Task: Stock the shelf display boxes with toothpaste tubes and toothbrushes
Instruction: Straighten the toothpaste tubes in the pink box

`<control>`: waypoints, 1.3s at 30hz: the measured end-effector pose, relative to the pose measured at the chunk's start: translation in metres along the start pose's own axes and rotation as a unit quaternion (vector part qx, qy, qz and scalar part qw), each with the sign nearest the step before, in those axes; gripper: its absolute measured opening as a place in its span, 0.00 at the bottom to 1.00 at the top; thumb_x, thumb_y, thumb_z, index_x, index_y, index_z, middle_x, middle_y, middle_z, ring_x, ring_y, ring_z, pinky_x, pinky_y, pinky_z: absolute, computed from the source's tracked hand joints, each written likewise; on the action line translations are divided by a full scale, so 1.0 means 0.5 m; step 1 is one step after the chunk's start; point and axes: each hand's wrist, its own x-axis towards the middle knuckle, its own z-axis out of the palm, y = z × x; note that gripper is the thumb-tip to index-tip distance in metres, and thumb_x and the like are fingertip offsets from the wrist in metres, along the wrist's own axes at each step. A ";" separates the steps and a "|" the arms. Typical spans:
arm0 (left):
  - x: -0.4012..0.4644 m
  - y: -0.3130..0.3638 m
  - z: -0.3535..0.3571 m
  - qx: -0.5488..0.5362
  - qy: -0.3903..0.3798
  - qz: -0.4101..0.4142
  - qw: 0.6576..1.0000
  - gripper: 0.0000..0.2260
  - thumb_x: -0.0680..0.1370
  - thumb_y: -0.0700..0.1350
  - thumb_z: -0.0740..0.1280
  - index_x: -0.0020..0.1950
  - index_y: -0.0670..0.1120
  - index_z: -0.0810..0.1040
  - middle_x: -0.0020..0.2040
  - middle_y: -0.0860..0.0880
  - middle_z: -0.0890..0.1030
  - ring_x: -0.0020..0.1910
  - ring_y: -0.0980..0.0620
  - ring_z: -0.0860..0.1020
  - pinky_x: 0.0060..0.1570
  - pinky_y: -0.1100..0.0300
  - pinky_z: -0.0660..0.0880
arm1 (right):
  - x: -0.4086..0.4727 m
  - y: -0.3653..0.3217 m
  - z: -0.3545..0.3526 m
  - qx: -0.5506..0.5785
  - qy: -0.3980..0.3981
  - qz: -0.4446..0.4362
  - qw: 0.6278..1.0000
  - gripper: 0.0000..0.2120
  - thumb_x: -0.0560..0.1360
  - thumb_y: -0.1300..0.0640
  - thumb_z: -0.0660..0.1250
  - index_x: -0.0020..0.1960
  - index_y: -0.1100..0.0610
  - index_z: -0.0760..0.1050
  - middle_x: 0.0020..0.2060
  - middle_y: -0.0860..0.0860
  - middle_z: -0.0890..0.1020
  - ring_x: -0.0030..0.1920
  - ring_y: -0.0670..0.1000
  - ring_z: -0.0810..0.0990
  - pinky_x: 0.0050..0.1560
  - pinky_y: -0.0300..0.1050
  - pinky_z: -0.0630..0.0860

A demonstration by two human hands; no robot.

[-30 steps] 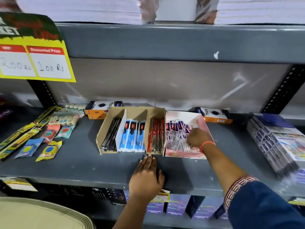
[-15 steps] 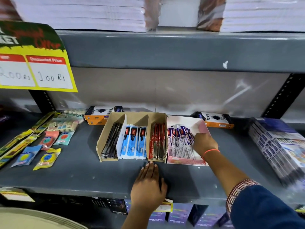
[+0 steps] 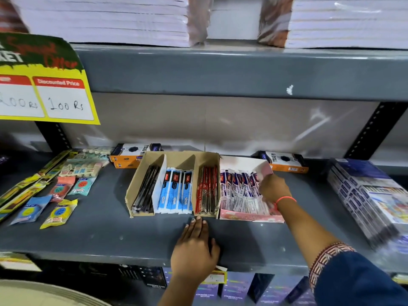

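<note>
Right hand (image 3: 273,188) grips packets (image 3: 240,193) in the pink box (image 3: 249,216), straightening needed next; left hand (image 3: 194,248) lies flat, empty, on the shelf (image 3: 99,228).

- Grey metal shelf (image 3: 106,235)
- Brown divided carton (image 3: 141,180) beside pink display box (image 3: 249,216), touching
- Loose sachets (image 3: 58,214) at left
- Stacked packs (image 3: 371,202), probably boxed, at right
- Left hand (image 3: 195,250) flat on front edge
</note>
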 end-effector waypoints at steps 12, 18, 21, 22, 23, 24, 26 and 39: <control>0.000 -0.001 0.000 0.007 0.002 0.008 1.000 0.24 0.69 0.52 0.56 0.50 0.39 0.83 0.49 0.43 0.84 0.49 0.46 0.82 0.50 0.52 0.76 | -0.049 -0.044 0.062 -0.162 -0.039 -0.120 0.979 0.19 0.75 0.49 0.62 0.61 0.59 0.74 0.61 0.57 0.76 0.64 0.58 0.72 0.61 0.52 0.72; 0.000 -0.001 0.002 0.007 0.006 0.009 1.000 0.24 0.69 0.52 0.56 0.50 0.39 0.83 0.49 0.42 0.84 0.49 0.46 0.82 0.48 0.50 0.77 | -0.026 -0.029 0.060 -0.126 -0.061 -0.112 0.984 0.10 0.72 0.60 0.62 0.52 0.57 0.76 0.55 0.55 0.80 0.59 0.58 0.75 0.58 0.50 0.74; 0.000 -0.001 0.003 0.008 0.008 0.009 1.000 0.24 0.69 0.51 0.56 0.50 0.39 0.83 0.49 0.42 0.84 0.49 0.46 0.82 0.48 0.50 0.77 | -0.015 -0.019 0.054 -0.080 -0.058 -0.109 0.989 0.03 0.68 0.59 0.63 0.37 0.52 0.73 0.46 0.54 0.78 0.55 0.58 0.76 0.58 0.51 0.73; 0.000 -0.001 0.003 0.009 0.006 0.009 1.000 0.24 0.69 0.51 0.56 0.50 0.39 0.83 0.49 0.42 0.84 0.49 0.46 0.82 0.48 0.50 0.77 | -0.015 -0.016 0.049 -0.069 -0.056 -0.109 0.990 0.04 0.68 0.59 0.63 0.39 0.52 0.76 0.47 0.54 0.78 0.56 0.59 0.76 0.60 0.53 0.72; 0.001 -0.001 0.003 0.009 0.003 0.008 1.000 0.24 0.69 0.51 0.56 0.50 0.39 0.83 0.49 0.42 0.84 0.49 0.46 0.82 0.48 0.50 0.77 | -0.015 -0.013 0.046 -0.060 -0.053 -0.108 0.991 0.11 0.69 0.59 0.62 0.48 0.51 0.79 0.51 0.54 0.79 0.59 0.59 0.75 0.63 0.54 0.71; 0.001 -0.001 0.003 0.009 -0.001 0.007 1.000 0.24 0.69 0.52 0.56 0.50 0.39 0.84 0.49 0.43 0.84 0.49 0.46 0.82 0.47 0.50 0.77 | -0.016 -0.010 0.042 -0.062 -0.058 -0.107 0.991 0.17 0.70 0.60 0.62 0.56 0.51 0.79 0.57 0.55 0.78 0.62 0.60 0.74 0.66 0.55 0.69; 0.000 -0.001 0.001 0.008 -0.005 0.004 1.000 0.24 0.69 0.52 0.56 0.50 0.39 0.83 0.49 0.43 0.84 0.49 0.47 0.82 0.48 0.50 0.77 | -0.018 -0.002 0.040 -0.073 -0.084 -0.103 0.988 0.23 0.70 0.62 0.61 0.65 0.51 0.74 0.64 0.56 0.75 0.65 0.60 0.72 0.68 0.55 0.68; -0.001 0.003 -0.003 0.012 -0.021 -0.002 1.000 0.23 0.70 0.51 0.56 0.50 0.39 0.83 0.50 0.42 0.83 0.49 0.45 0.82 0.49 0.51 0.75 | -0.010 0.007 0.047 -0.072 -0.076 -0.124 0.987 0.22 0.75 0.61 0.57 0.69 0.58 0.68 0.67 0.58 0.73 0.66 0.58 0.72 0.67 0.51 0.70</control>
